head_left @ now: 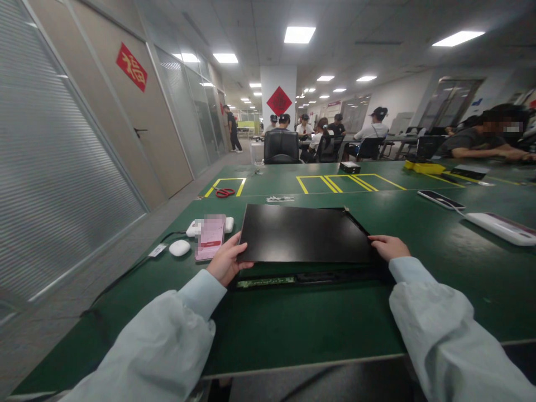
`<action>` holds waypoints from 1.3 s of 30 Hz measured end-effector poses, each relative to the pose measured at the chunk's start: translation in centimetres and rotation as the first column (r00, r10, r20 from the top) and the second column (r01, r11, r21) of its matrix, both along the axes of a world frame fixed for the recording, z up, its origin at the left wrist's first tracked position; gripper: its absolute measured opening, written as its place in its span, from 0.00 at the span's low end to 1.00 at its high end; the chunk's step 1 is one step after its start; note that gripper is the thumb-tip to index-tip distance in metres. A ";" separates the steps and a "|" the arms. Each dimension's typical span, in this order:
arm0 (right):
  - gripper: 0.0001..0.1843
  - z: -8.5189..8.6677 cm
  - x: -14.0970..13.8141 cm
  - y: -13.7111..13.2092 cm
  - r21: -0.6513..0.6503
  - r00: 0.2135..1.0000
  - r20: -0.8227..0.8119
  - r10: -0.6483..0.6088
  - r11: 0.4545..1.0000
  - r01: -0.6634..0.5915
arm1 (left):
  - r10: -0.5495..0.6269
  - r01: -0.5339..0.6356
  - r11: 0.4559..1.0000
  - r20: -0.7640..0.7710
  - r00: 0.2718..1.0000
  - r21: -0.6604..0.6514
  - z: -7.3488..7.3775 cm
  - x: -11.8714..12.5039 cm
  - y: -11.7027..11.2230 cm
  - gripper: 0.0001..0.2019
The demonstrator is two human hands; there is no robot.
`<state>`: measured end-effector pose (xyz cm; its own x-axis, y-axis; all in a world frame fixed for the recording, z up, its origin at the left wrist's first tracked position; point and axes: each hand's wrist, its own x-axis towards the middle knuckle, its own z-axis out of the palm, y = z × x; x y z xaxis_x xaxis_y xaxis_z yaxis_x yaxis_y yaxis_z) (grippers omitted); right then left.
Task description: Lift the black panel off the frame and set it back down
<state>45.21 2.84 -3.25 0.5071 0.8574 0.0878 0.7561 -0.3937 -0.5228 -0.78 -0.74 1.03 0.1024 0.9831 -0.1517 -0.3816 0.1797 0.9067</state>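
Note:
A flat, dark display panel (307, 231) is tilted up above a black housing (335, 277) on the green table. A strip of green circuit board (266, 283) shows in the housing along its near side. My left hand (226, 259) grips the panel's left edge, thumb on top and fingers below. At the opposite side, my right hand (389, 247) pinches the panel's right edge near its front corner; some of its fingers are hidden. Part of the housing's rim shows behind the panel at the upper right.
Left of the panel lie a pink-screened phone (210, 237), a white rounded case (180, 248) and a cable. Red scissors (225, 192) and small pale pieces (280, 199) are farther back. A white device (500, 228) and a phone (441, 199) lie right. People sit beyond the table (310, 329).

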 end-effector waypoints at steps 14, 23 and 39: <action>0.16 0.5 -0.4 -0.2 -0.036 0.996 0.092 -0.016 0.999 0.019 | -0.012 0.012 1.000 -0.052 0.999 -0.014 -0.3 -0.1 0.0 0.30; 0.15 0.7 -0.6 -0.4 -0.040 0.995 0.096 -0.020 0.999 0.024 | 0.017 -0.017 1.000 -0.019 1.000 0.003 -0.5 -0.1 0.2 0.31; 0.16 0.0 0.0 -0.2 -0.057 0.989 0.149 -0.022 0.998 0.031 | 0.012 -0.011 1.000 -0.047 0.999 0.007 -0.8 -0.1 0.3 0.35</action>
<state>45.22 2.63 -3.22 0.5147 0.8499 0.1131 0.8124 -0.4412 -0.3814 -0.86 -0.46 0.27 0.0839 0.9852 -0.1497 -0.3406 0.1695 0.9248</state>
